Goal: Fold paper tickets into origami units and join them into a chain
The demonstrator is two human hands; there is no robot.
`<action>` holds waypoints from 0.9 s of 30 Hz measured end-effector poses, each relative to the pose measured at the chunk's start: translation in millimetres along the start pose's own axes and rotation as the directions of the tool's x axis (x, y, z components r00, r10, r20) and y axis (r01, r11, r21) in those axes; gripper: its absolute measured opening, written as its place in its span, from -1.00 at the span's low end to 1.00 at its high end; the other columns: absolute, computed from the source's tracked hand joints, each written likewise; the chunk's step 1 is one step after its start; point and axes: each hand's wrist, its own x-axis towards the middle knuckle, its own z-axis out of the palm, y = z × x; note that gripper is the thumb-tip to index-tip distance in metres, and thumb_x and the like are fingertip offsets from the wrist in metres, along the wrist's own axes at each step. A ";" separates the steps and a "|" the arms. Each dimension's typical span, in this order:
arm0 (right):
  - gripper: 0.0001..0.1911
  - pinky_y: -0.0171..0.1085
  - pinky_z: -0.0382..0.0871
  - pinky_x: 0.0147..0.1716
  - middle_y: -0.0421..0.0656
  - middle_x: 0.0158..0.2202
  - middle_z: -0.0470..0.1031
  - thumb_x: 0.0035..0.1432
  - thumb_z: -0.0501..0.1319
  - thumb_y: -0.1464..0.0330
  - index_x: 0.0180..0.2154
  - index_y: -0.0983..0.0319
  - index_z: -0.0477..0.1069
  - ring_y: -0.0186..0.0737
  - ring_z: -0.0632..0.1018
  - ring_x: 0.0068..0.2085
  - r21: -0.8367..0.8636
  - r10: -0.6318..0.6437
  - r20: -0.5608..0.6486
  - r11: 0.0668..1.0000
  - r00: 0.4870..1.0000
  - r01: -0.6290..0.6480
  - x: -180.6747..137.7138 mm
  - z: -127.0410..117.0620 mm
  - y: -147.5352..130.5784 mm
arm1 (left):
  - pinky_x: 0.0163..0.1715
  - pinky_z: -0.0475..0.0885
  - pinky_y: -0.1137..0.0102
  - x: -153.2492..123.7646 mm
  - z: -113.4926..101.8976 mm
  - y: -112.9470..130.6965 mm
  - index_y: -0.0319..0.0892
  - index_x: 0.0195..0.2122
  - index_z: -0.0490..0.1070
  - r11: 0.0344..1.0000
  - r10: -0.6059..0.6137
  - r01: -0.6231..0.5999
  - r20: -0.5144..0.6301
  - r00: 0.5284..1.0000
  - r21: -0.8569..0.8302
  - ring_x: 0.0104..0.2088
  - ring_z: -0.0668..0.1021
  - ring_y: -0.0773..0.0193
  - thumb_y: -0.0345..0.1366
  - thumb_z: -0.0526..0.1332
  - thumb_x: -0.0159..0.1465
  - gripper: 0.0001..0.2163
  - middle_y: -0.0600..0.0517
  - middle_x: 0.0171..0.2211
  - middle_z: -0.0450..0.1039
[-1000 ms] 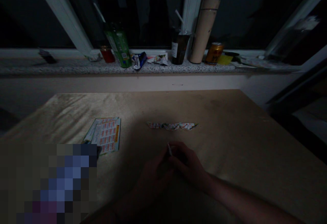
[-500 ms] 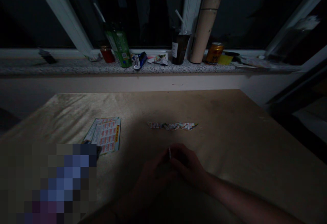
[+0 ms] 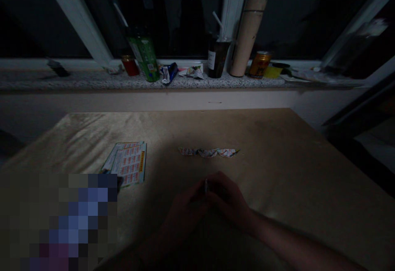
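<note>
My left hand [image 3: 184, 210] and my right hand [image 3: 232, 200] meet low over the table, in deep shadow. Between their closed fingertips is a small thin piece of paper [image 3: 206, 185], seen nearly edge-on and mostly hidden. Just beyond the hands, folded printed paper pieces [image 3: 208, 153] lie in a row on the table, side by side. To the left, a few printed paper sheets [image 3: 128, 164] overlap one another, with red and blue print.
A brown covered table [image 3: 277, 151] reaches to the wall. On the stone windowsill [image 3: 182, 82] stand a green bottle [image 3: 146, 57], a dark cup with a straw [image 3: 216, 59], a tall pinkish flask [image 3: 248, 36] and a golden can [image 3: 260, 64]. A pixelated patch covers the lower left.
Both hands stay together in nearly the same place; the fingers and the small paper between them have shifted only slightly. The papers on the table lie as before.
</note>
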 end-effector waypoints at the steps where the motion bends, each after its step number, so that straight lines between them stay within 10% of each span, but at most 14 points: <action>1: -0.79 -0.23 0.34 -0.26 -0.12 -0.26 0.40 0.16 0.15 0.34 -0.13 0.16 0.32 -0.21 0.45 -0.25 0.005 -0.001 -0.001 1.000 1.000 0.001 0.4 0.1 -0.5 | -0.02 0.35 0.36 0.3 -0.1 -1.0 -0.09 0.04 0.36 1.000 -0.002 0.002 0.002 1.000 -0.021 -0.04 0.49 0.15 -0.31 0.23 0.15 -0.61 0.07 -0.03 0.46; 27: -0.74 -0.28 0.42 -0.26 -0.09 -0.21 0.43 0.18 0.10 0.45 -0.08 0.15 0.34 -0.24 0.49 -0.22 -0.166 -0.162 -0.133 0.976 0.978 0.140 1.9 4.8 6.8 | -0.26 0.37 0.45 7.2 -1.4 4.1 -0.22 -0.19 0.48 0.998 -0.057 0.058 -0.050 0.997 0.020 -0.28 0.54 0.19 -0.19 0.06 0.26 -0.72 0.04 -0.31 0.54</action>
